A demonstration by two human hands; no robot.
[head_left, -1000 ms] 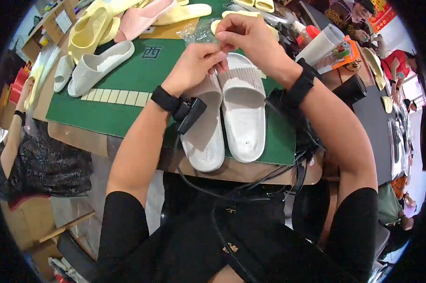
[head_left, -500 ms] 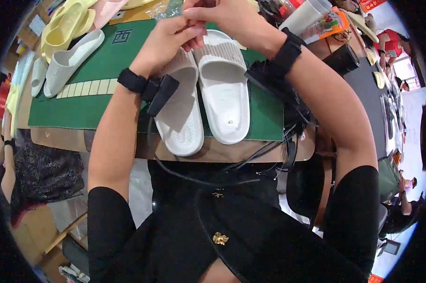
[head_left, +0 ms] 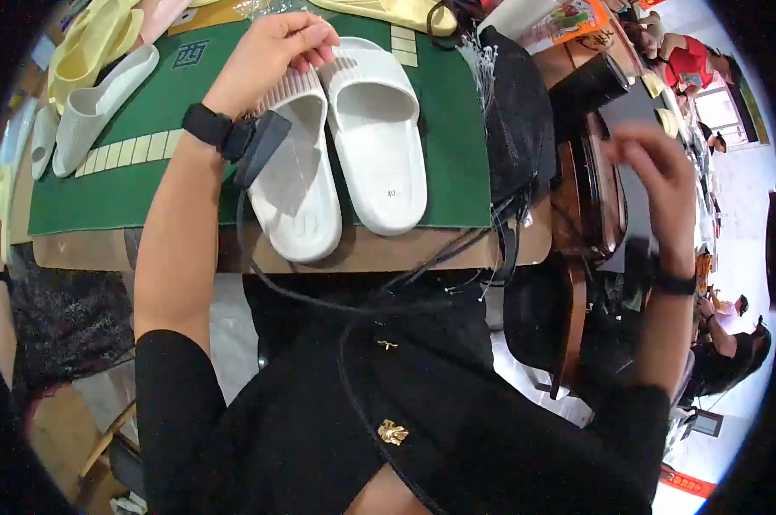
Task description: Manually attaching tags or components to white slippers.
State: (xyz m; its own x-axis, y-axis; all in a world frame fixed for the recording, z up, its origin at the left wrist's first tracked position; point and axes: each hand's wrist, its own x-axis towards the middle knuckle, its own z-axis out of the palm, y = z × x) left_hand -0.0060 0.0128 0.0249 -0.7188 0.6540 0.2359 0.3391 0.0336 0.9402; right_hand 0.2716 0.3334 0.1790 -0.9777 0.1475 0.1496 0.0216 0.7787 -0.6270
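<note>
we see the left hand (head_left: 276, 47), fingers curled, at the far end of the near white slippers (head_left: 386, 176); the right hand (head_left: 665, 182) blurs at right; we cannot tell either's grip.

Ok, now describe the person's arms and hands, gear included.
The left hand and right hand are gloveless. Black sleeves end near the elbows. Each wrist wears a black strap; the left one carries a dark, boxy unit, with a black cable near its lower end. Blur hides finer detail on the right strap.
</note>
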